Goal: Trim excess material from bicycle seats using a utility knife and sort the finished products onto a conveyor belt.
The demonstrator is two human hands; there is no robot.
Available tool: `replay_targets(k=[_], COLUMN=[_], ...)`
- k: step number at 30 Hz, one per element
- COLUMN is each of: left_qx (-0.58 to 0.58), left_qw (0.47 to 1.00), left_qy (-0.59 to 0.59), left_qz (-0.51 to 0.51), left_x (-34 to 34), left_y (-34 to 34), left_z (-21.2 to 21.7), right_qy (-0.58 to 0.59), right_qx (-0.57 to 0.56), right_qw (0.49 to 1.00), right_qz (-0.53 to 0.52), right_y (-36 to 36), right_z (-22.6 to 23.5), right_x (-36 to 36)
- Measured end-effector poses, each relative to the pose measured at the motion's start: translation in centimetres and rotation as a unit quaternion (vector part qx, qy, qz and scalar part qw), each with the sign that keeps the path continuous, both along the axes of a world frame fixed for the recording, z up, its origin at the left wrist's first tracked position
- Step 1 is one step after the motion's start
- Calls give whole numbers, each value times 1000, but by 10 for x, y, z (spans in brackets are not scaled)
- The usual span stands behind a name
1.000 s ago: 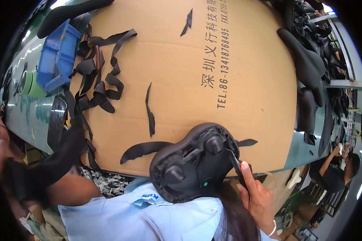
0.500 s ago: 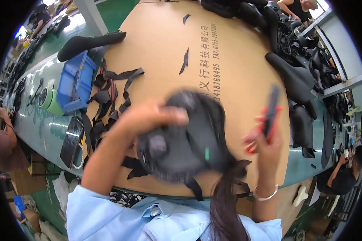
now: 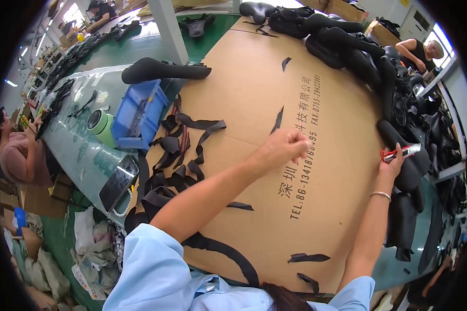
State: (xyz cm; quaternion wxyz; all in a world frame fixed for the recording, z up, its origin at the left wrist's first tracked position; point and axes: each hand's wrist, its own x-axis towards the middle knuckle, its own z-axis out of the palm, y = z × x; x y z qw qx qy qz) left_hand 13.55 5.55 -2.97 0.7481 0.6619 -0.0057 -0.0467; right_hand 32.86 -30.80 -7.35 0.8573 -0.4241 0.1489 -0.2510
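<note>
My left hand [image 3: 286,149] is above the middle of the cardboard sheet [image 3: 244,150], its fingers curled in and nothing showing in them. At the right edge of the sheet, my right hand [image 3: 392,165] grips a red utility knife [image 3: 402,152], its pale end pointing right. Just beside and under that hand rests a black bicycle saddle [image 3: 411,168]. Cut strips of black material [image 3: 174,179] lie heaped to the left of my left forearm. A curved black strip [image 3: 228,252] and smaller scraps [image 3: 308,257] are nearer to me.
A blue bin [image 3: 140,114], a green round container [image 3: 101,127] and a phone [image 3: 119,182] stand or lie at the left. One long black saddle [image 3: 161,71] sits behind the bin. Black saddles [image 3: 342,44] are piled along the far right. Other people work around the tables.
The black saddle piece with a green mark has left my left hand. That hand moved right and away from me; my right hand moved right with the knife. The view shifted too.
</note>
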Motion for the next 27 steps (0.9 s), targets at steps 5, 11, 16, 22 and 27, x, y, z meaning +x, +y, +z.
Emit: replay_targets(k=[5, 11, 16, 22, 27], left_qx=[-9, -53, -211, 171, 503], left_qw=[1000, 998, 977, 980, 842], left_qy=[28, 20, 5, 72, -160], left_qz=[7, -8, 26, -77, 112], left_x=[-5, -10, -44, -103, -127], left_y=[1, 16, 31, 53, -10], left_z=[-18, -15, 25, 39, 52], right_qy=[-36, 24, -173, -2, 160], right_qx=[-33, -401, -797, -613, -431], right_qw=[985, 898, 537, 749, 826], right_qz=[-164, 181, 213, 251, 326], right_y=[37, 97, 145, 112, 104], right_z=[28, 83, 102, 85, 61], right_x=[-20, -190, -297, -348, -363])
